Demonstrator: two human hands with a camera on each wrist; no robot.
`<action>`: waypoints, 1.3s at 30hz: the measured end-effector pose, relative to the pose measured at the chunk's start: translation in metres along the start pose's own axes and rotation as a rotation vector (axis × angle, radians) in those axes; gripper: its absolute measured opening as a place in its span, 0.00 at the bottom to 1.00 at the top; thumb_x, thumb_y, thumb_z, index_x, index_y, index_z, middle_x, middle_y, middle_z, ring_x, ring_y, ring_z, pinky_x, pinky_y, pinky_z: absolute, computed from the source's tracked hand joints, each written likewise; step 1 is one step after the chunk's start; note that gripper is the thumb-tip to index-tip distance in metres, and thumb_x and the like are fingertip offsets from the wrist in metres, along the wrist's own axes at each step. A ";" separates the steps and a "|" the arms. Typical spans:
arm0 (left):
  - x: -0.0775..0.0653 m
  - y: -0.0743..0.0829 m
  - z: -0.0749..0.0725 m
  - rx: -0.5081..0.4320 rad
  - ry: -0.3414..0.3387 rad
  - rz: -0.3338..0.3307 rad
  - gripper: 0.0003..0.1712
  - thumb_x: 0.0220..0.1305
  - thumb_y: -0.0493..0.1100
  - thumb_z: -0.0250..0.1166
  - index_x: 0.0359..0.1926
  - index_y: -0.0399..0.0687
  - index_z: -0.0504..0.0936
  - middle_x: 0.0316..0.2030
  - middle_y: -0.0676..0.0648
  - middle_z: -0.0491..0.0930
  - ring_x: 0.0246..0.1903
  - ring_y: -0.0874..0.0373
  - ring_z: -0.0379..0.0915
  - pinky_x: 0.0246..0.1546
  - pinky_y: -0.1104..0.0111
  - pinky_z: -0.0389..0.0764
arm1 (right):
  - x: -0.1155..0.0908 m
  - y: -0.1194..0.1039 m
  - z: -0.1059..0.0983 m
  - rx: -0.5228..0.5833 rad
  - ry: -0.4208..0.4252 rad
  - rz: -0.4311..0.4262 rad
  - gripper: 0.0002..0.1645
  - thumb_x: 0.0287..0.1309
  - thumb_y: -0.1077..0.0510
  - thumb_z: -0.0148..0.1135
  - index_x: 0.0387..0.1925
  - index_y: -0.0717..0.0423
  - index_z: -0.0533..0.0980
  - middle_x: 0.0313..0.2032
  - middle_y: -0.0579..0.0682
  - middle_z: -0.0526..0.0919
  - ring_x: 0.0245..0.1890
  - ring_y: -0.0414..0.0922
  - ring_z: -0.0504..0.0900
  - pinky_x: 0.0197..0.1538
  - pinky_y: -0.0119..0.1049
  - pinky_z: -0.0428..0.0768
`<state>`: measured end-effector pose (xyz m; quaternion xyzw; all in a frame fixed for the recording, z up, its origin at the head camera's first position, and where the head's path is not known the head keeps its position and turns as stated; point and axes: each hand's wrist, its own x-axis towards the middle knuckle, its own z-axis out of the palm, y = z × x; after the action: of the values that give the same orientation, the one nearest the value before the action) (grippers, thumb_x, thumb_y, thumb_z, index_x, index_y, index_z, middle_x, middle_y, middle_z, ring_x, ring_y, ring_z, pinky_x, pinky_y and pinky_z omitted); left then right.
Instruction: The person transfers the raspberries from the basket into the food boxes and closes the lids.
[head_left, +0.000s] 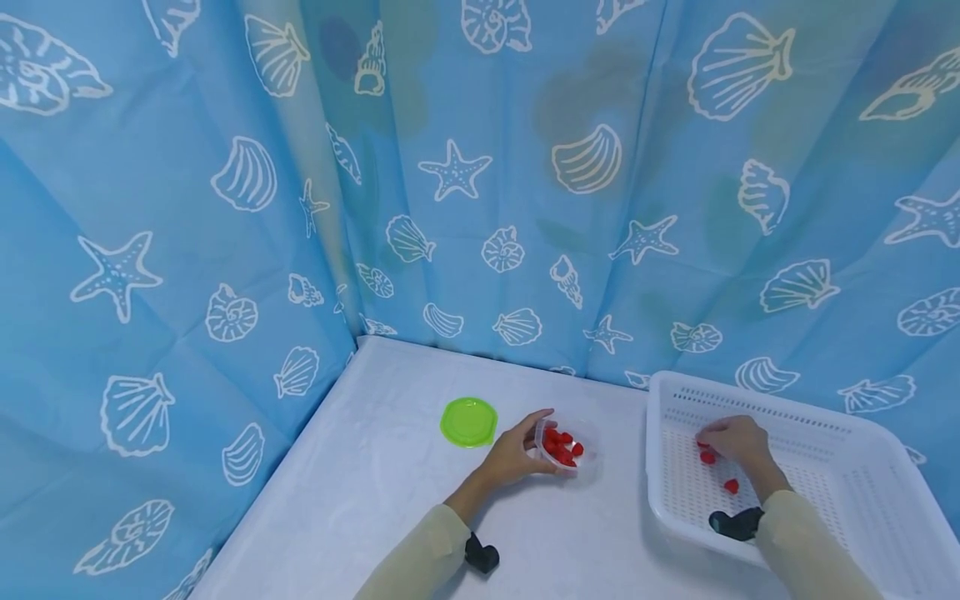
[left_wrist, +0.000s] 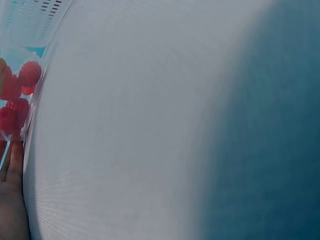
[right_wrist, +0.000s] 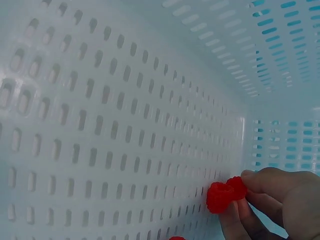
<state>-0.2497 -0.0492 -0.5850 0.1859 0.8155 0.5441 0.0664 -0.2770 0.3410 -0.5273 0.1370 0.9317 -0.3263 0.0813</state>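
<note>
My left hand [head_left: 512,454] holds a small clear plastic tub [head_left: 588,458] by its side, tilted a little on the table. Several red raspberries [head_left: 558,447] lie in the tub; in the left wrist view, raspberries [left_wrist: 18,107] show at the left edge above the fingers. Inside the white basket, my right hand [head_left: 738,439] pinches a raspberry [right_wrist: 237,187] between thumb and fingers. Right beside it is another raspberry [right_wrist: 219,198], overlapping the pinched one in the right wrist view. One more raspberry [head_left: 731,486] lies on the basket floor, nearer to me.
The slotted white basket [head_left: 654,475] stands on the right of the white-covered table [head_left: 337,492], its walls rising around my right hand. A green lid [head_left: 468,422] lies flat left of the tub. Behind and to the left hangs a blue shell-patterned curtain [head_left: 517,192].
</note>
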 end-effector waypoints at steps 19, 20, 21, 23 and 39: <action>0.000 0.003 0.006 0.002 -0.015 -0.003 0.52 0.48 0.46 0.78 0.72 0.65 0.61 0.63 0.62 0.69 0.63 0.59 0.65 0.52 0.69 0.77 | -0.007 -0.005 -0.005 0.012 0.006 0.006 0.35 0.52 0.48 0.72 0.56 0.65 0.75 0.56 0.71 0.73 0.46 0.64 0.75 0.49 0.71 0.71; 0.000 0.003 0.007 0.004 -0.014 -0.002 0.52 0.48 0.46 0.78 0.73 0.65 0.61 0.63 0.62 0.69 0.63 0.59 0.65 0.52 0.69 0.77 | -0.007 -0.005 -0.005 0.018 -0.006 -0.006 0.35 0.52 0.48 0.72 0.56 0.65 0.75 0.56 0.71 0.73 0.47 0.64 0.75 0.49 0.70 0.71; 0.001 0.002 0.007 0.007 -0.013 0.001 0.52 0.48 0.46 0.78 0.72 0.66 0.60 0.63 0.62 0.69 0.63 0.59 0.66 0.53 0.69 0.77 | -0.007 -0.006 -0.006 0.022 -0.017 -0.024 0.35 0.53 0.47 0.71 0.56 0.65 0.75 0.57 0.70 0.73 0.47 0.64 0.76 0.50 0.70 0.71; 0.001 0.001 0.007 0.010 -0.011 0.010 0.52 0.49 0.46 0.78 0.73 0.65 0.60 0.63 0.62 0.69 0.63 0.59 0.66 0.53 0.69 0.77 | -0.006 -0.009 -0.007 0.048 -0.036 -0.057 0.35 0.55 0.47 0.70 0.57 0.65 0.75 0.57 0.70 0.73 0.48 0.63 0.78 0.52 0.67 0.72; 0.000 -0.002 0.002 -0.024 0.004 -0.017 0.53 0.47 0.47 0.79 0.72 0.67 0.61 0.59 0.66 0.72 0.62 0.60 0.67 0.55 0.68 0.76 | -0.028 -0.081 -0.034 0.223 -0.147 -0.244 0.37 0.64 0.44 0.61 0.65 0.65 0.68 0.62 0.68 0.71 0.58 0.60 0.75 0.59 0.51 0.73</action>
<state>-0.2497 -0.0478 -0.5878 0.1771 0.8107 0.5535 0.0715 -0.2777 0.2963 -0.4472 0.0071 0.8911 -0.4441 0.0934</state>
